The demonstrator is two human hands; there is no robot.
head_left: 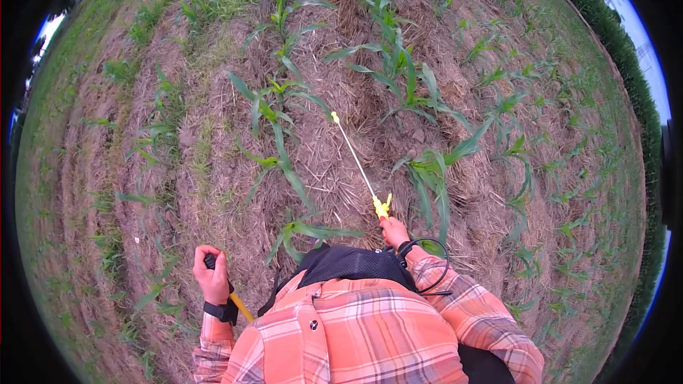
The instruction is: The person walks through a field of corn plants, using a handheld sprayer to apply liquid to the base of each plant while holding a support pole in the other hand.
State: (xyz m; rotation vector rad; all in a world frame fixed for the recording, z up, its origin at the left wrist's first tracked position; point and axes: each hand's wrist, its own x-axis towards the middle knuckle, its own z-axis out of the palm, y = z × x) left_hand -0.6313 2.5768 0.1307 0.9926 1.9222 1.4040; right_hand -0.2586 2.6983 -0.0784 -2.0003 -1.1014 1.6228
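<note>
My right hand (393, 231) is closed around the handle of a spray wand (353, 153). The wand has a yellow grip, a thin pale tube and a yellow nozzle (335, 118) at its far end, pointing forward over the strip between two plant rows. A black hose (448, 264) loops beside my right wrist. At lower left, my left hand (210, 277) is wrapped around the black grip of a yellow pump lever (242, 307), which runs back beside my body. Young corn plants (435, 168) stand close to the wand on the right, and another corn plant (290, 232) lies between my hands.
Rows of green corn run forward on both sides, with a corn plant (274, 110) left of the nozzle. Dry straw (334, 185) covers the brown soil between rows. A dark hedge (633, 78) borders the field at right. A black mesh strap or pad (359, 266) crosses my chest.
</note>
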